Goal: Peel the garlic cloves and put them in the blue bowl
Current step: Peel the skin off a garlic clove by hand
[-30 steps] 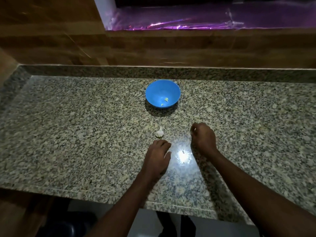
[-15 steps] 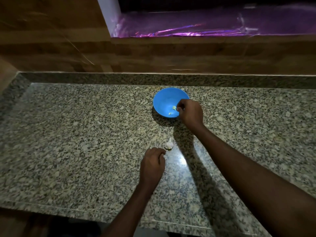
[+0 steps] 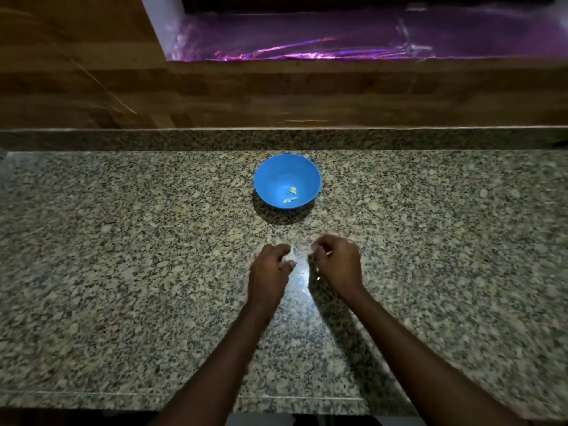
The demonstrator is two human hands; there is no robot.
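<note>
A blue bowl (image 3: pixel 274 173) stands on the granite counter, past my hands, with a few small peeled cloves (image 3: pixel 291 194) lying in its bottom. My left hand (image 3: pixel 268 272) rests on the counter in front of the bowl and grips a white garlic bulb (image 3: pixel 289 256), which shows at its fingertips. My right hand (image 3: pixel 339 262) is just right of the bulb, a small gap away, with its fingers curled in. I see nothing clearly held in it.
The speckled granite counter (image 3: pixel 123 256) stretches wide to both sides, with its front edge (image 3: pixel 184 395) near me. A low granite upstand and a wooden wall (image 3: pixel 276 93) close the back. Shiny purple film (image 3: pixel 368 41) lies on the ledge above.
My right hand went to the bowl, then came back toward me beside the bulb. My left hand moved forward and closed on the garlic bulb, which lay free before.
</note>
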